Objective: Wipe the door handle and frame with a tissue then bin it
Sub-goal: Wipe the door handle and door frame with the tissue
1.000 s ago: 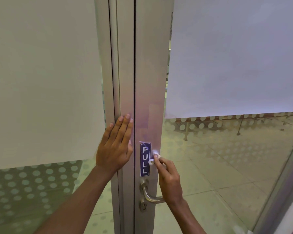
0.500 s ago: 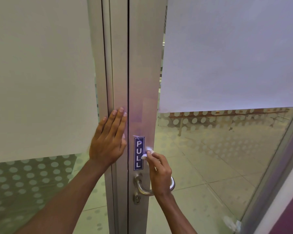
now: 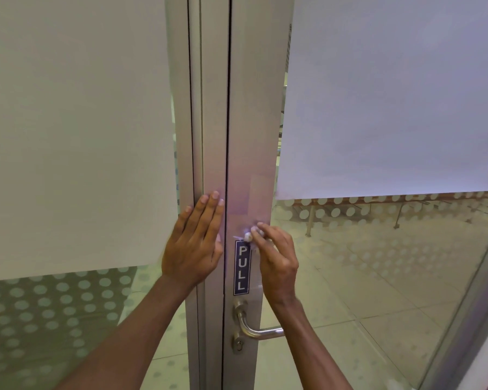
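A small wad of white tissue [image 3: 248, 236] is pinched in the fingertips of my right hand [image 3: 276, 258] and pressed against the silver door frame [image 3: 254, 114], just above the blue PULL sticker [image 3: 242, 267]. My left hand [image 3: 193, 243] lies flat, fingers together and pointing up, on the fixed frame post left of the door gap. The metal lever handle [image 3: 255, 329] sticks out to the right below the sticker, partly crossed by my right forearm, with a keyhole [image 3: 238, 345] under it. No bin is in view.
Frosted glass panels [image 3: 76, 130] with dotted lower bands flank the frame. Through the right pane [image 3: 378, 277] I see a tiled floor and table legs. A second frame edge [image 3: 468, 305] slants at the far right.
My right hand has carried the tissue up from beside the PULL sticker to the frame just above it. The left hand has stayed flat on the post.
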`<state>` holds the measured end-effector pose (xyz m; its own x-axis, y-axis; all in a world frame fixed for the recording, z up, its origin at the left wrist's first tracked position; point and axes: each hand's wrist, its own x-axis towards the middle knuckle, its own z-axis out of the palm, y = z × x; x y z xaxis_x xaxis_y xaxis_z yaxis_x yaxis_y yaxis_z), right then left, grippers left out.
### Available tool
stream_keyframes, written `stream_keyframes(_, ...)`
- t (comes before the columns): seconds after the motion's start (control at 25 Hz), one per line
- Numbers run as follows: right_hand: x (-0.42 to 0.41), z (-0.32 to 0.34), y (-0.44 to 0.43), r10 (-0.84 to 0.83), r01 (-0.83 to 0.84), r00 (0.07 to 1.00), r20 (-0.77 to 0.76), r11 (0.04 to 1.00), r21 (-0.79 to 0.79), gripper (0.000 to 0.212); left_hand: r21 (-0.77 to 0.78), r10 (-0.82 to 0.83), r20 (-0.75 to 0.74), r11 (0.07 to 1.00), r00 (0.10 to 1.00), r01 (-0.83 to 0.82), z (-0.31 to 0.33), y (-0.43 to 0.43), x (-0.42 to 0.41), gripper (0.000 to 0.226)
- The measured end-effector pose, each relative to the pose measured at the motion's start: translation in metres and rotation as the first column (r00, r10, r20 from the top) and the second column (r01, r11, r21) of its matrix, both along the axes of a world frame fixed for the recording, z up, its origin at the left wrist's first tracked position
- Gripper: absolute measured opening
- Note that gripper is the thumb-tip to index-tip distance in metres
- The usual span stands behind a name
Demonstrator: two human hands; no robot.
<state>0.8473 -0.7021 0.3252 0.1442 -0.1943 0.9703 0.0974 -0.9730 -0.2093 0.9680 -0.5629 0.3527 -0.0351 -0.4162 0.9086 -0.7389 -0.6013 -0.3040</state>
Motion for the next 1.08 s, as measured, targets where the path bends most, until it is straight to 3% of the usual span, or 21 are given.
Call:
stream_keyframes(0.08,0.008,0.001,0.005,0.024,-0.024,1.000,0.012,0.999,0.020,0.033,-0.005,-0.002,0.000,1.000,1.000,0.002,0.000,0.000,0.000,0.061)
stream_keyframes(0.28,0.011,-0.034,0.001,-0.156,0.051,0.938,-0.309,0.945,-0.323,0.058,-0.003,-0.001,0.002,1.000,1.000,0.001,-0.001,-0.001,0.001,0.061)
stream_keyframes(0.36,0.012,-0.027,-0.004,-0.211,0.107,0.911,-0.355,0.950,-0.292,0.059,-0.007,0.000,0.004,1.000,1.000,0.000,-0.001,0.000,0.001,0.061)
stream_keyframes(0.48,0.019,-0.021,0.010,-0.164,0.097,0.898,-0.408,0.979,-0.179,0.069,-0.017,-0.001,0.011,1.000,1.000,0.001,0.000,-0.001,0.000,0.061)
stream_keyframes(0.6,0.014,-0.024,0.005,-0.210,0.054,0.863,-0.460,0.943,-0.328,0.078,-0.013,-0.002,0.016,1.000,1.000,0.002,0.000,-0.001,0.000,0.061)
stream_keyframes(0.68,0.009,-0.015,-0.004,-0.247,0.095,0.850,-0.465,0.941,-0.326,0.080,-0.007,-0.002,0.010,1.000,1.000,0.002,-0.001,-0.001,0.000,0.061)
stream_keyframes(0.8,0.017,-0.006,0.012,-0.183,0.128,0.868,-0.461,0.981,-0.149,0.083,-0.013,0.012,0.014,1.000,1.000,-0.012,0.000,-0.001,-0.001,0.062)
stream_keyframes(0.96,0.019,-0.018,0.012,-0.240,0.030,0.824,-0.514,0.924,-0.382,0.081,-0.008,0.008,0.018,1.000,1.000,-0.008,0.001,0.000,0.000,0.061)
stream_keyframes(1.08,0.012,0.003,-0.010,-0.295,0.114,0.852,-0.432,0.911,-0.396,0.080,-0.012,0.001,0.015,1.000,1.000,0.000,0.000,0.000,-0.001,0.061)
